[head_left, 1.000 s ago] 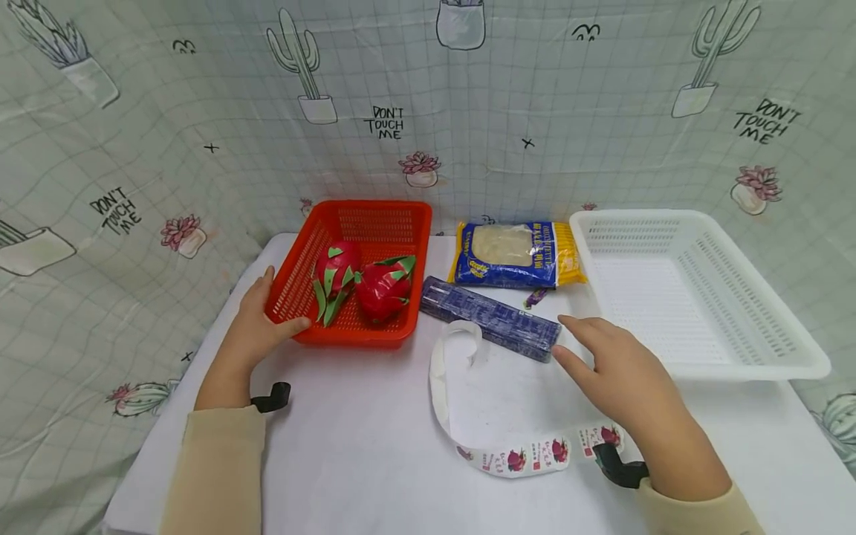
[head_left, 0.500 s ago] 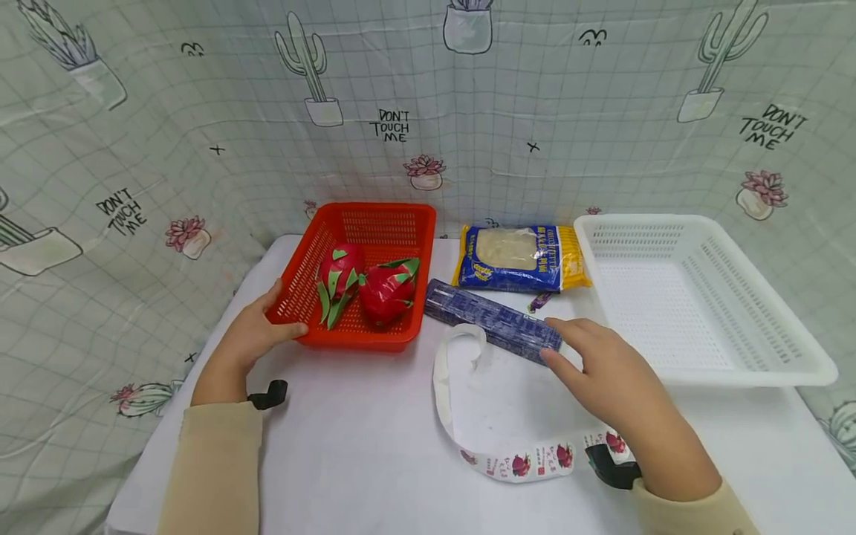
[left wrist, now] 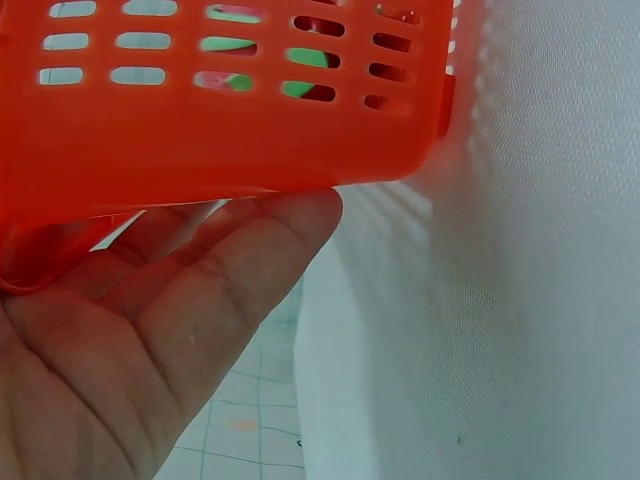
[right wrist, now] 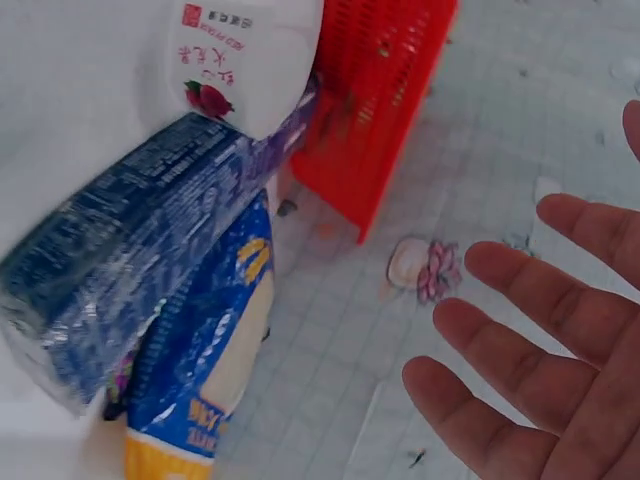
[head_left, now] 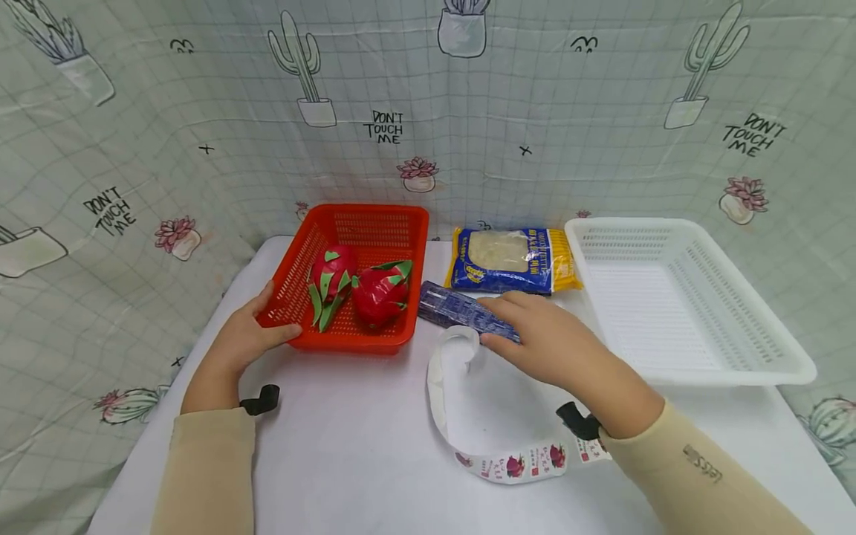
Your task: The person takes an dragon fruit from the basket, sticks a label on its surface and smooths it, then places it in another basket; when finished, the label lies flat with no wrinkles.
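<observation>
A red plastic basket (head_left: 351, 342) holds two dragon fruits, one at the left (head_left: 332, 269) and one at the right (head_left: 380, 301). My left hand (head_left: 239, 338) grips its near left corner, thumb along the front and fingers on the left side; the left wrist view shows the thumb (left wrist: 235, 270) right at the basket's edge. Over a long dark-blue box (head_left: 438, 303) reaches my right hand (head_left: 551, 338), fingers extended and apart, hiding the box's right end. Just in front lies a curled white strip of dragon fruit labels (head_left: 498, 468).
A blue and yellow package (head_left: 504, 260) lies behind the box. To the right stands a white plastic basket (head_left: 658, 316). Behind the table (head_left: 334, 446) hangs a patterned cloth (head_left: 468, 111); it also runs along the left side.
My right hand has moved left and slightly away from me, from the box's right end to above its middle. The left hand stays at the red basket's corner.
</observation>
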`<action>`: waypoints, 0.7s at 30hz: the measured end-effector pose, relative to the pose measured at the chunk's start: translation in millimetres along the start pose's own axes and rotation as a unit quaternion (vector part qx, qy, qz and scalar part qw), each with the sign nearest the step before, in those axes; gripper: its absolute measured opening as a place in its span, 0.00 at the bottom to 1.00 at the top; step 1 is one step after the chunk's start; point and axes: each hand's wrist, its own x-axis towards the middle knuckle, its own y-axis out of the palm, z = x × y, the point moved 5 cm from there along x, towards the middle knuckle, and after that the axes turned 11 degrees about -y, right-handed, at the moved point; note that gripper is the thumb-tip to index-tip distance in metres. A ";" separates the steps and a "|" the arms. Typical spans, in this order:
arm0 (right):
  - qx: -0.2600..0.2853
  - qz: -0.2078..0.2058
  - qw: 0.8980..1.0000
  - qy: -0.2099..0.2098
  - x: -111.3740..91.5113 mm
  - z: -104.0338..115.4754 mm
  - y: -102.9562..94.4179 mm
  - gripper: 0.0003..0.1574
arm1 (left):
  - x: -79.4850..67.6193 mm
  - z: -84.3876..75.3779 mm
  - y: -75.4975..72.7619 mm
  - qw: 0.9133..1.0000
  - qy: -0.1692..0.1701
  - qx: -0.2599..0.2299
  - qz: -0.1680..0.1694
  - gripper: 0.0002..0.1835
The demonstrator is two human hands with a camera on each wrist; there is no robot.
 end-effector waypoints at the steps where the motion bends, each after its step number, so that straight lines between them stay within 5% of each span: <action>1: 0.004 0.010 1.000 -0.001 6.6 1.2 0.3 0.37 | 0.3 0.0 0.2 1.000 -0.001 -0.001 -0.001 0.64; 21: -0.035 0.166 0.985 -0.042 128.3 36.4 24.1 0.47 | 2.8 0.8 -2.5 1.000 0.000 0.012 0.005 0.63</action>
